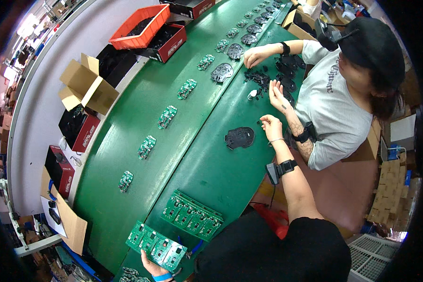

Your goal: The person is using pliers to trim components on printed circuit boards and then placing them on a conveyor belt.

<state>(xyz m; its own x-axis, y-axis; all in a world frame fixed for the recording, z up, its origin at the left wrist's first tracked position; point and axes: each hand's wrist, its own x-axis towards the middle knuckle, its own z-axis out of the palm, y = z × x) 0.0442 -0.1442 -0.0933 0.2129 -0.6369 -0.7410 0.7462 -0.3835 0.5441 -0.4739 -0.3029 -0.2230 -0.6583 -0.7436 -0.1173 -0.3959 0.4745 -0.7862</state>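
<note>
My left hand grips the lower edge of a green circuit board panel, which carries a row of boards. Past it, a stack of similar circuit board panels lies on the green work surface. My right hand is raised above the right part of the surface with its fingertips pinched together. A tiny dark spot shows at these fingertips, too small to name. Left of that hand lies a black plastic shell. A small white bottle stands beyond it, beside a heap of small black parts.
A co-worker sits at the right, both hands over the black parts. Single circuit boards and black shells line the green belt. An orange crate and open cartons stand along the far left edge.
</note>
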